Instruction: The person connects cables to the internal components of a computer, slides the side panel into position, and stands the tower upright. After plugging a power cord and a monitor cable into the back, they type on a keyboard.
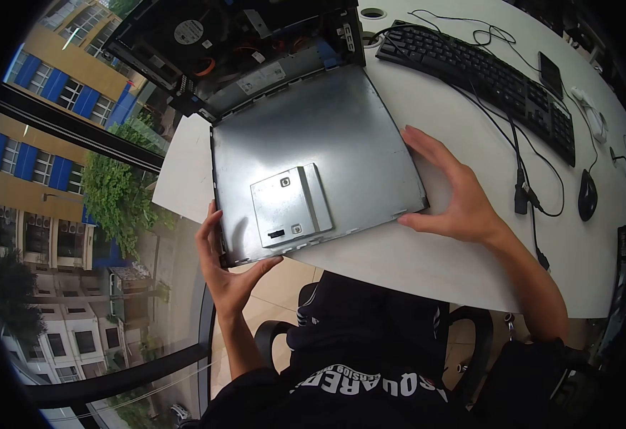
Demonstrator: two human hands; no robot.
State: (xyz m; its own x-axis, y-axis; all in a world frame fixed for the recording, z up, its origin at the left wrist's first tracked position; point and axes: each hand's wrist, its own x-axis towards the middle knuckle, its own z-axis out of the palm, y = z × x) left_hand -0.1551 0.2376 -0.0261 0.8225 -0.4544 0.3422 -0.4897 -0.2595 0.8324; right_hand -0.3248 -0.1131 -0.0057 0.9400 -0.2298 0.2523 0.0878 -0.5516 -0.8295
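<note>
A flat silver metal panel [356, 157] with a raised rectangular part near its lower left lies in front of an opened black computer case [255, 36]. My left hand [230, 275] grips the panel's lower left corner, fingers along the side edge and thumb at the front edge. At the lower right corner my right hand [459, 193] holds the panel between its thumb on the front edge and fingers on the right edge. The panel's far edge meets the bottom of the case. A fan and orange cables show inside the case.
On the white table [427, 264] at the right are a black keyboard [484, 79], a phone [550, 75], a black mouse [587, 194] and loose black cables with plugs [520, 199]. A window stands at the left. A chair armrest [273, 332] is below the table edge.
</note>
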